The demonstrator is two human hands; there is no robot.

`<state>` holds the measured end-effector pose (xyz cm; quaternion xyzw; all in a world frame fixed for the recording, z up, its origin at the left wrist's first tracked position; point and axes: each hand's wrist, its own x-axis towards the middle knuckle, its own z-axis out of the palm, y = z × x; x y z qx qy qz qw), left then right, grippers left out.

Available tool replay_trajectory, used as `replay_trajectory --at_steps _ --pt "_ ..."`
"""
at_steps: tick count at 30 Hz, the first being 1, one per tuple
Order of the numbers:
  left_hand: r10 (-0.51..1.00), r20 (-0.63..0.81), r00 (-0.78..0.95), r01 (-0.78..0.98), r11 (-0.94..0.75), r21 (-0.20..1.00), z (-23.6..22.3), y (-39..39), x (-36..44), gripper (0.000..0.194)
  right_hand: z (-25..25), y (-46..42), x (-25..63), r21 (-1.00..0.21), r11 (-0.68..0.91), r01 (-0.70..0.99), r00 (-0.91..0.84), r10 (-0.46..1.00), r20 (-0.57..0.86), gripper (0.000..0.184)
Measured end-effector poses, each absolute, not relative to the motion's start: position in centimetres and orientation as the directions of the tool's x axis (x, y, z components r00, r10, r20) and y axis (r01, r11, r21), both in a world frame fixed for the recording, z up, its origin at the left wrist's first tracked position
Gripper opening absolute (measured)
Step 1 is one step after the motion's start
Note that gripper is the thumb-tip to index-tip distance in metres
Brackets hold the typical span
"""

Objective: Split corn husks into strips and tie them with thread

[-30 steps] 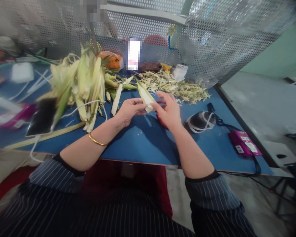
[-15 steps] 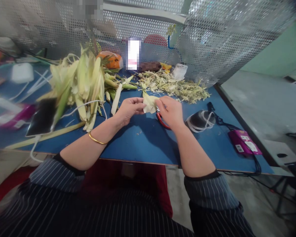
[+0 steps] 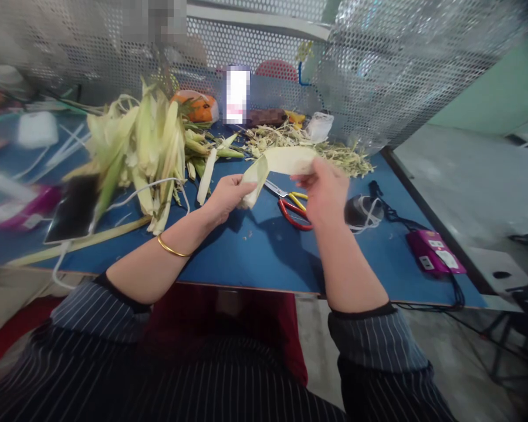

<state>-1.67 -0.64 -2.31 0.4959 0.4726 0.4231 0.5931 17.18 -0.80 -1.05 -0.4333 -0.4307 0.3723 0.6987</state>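
A pale corn husk (image 3: 288,159) stretches between my two hands above the blue table, bent where it leaves the left fingers. My left hand (image 3: 229,196) pinches its folded, lower end between thumb and fingers. My right hand (image 3: 325,190) grips the other end, higher and farther right. Beneath the husk lie scissors (image 3: 295,214) with one red and one yellow handle, partly covered by my right hand. To the left of my hands is a large heap of green and cream corn husks (image 3: 152,140).
Shredded husk strips (image 3: 273,140) lie behind my hands. A dark cylinder wrapped in white cord (image 3: 364,212) and a purple power strip (image 3: 435,252) stand at right. A black phone (image 3: 74,206) with a white cable rests at left. Perforated metal panels (image 3: 255,47) bound the back.
My right hand has moved right and slightly up, drawing out the husk that was bunched between both hands. The scissors are now more exposed. My left hand has hardly moved.
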Motion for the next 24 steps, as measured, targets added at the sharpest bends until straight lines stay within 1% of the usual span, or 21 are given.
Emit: replay_trajectory --at_steps 2,4,7,10,13,15,16,18,19,24 --pt "0.983 -0.117 0.143 0.000 0.118 0.993 -2.2 -0.3 -2.0 0.010 -0.8 -0.1 18.4 -0.901 0.349 -0.258 0.457 0.865 0.204 0.021" --pt "0.991 -0.047 0.124 0.073 0.038 0.997 -2.1 0.0 -2.5 0.008 -0.5 0.4 19.5 -0.873 0.350 -0.339 0.517 0.845 0.137 0.019" --pt "0.987 0.078 0.138 0.232 -0.109 0.967 -2.2 0.6 -3.3 0.009 0.2 0.4 20.3 -0.832 0.348 -0.431 0.567 0.822 0.050 0.017" --pt "0.981 0.169 0.094 0.352 -0.191 0.916 -2.2 1.1 -3.9 0.009 0.8 0.2 20.4 -0.787 0.380 -0.486 0.595 0.804 0.021 0.015" --pt "0.980 0.185 0.070 0.396 -0.197 0.897 -2.4 1.5 -4.2 0.008 0.7 0.4 21.0 -0.792 0.397 -0.464 0.611 0.791 0.039 0.015" --pt "0.982 0.177 0.072 0.404 -0.191 0.894 -2.5 1.8 -4.4 0.008 0.1 1.0 21.8 -0.845 0.395 -0.362 0.615 0.782 0.102 0.021" --pt "0.981 0.177 0.074 0.406 -0.192 0.894 -2.6 1.9 -4.5 0.008 -0.3 1.3 22.3 -0.873 0.398 -0.282 0.606 0.779 0.160 0.026" --pt "0.979 0.188 0.073 0.413 -0.201 0.888 -2.8 2.2 -4.7 0.009 -0.9 1.7 23.1 -0.890 0.426 -0.160 0.585 0.768 0.263 0.035" --pt "0.978 0.197 0.066 0.421 -0.206 0.883 -2.8 2.3 -4.9 0.009 -1.0 1.8 23.4 -0.884 0.446 -0.137 0.585 0.757 0.291 0.036" --pt "0.974 0.224 -0.030 0.453 -0.187 0.872 -2.4 2.8 -5.6 0.006 -0.4 1.1 23.6 -0.810 0.535 -0.240 0.629 0.722 0.290 0.031"
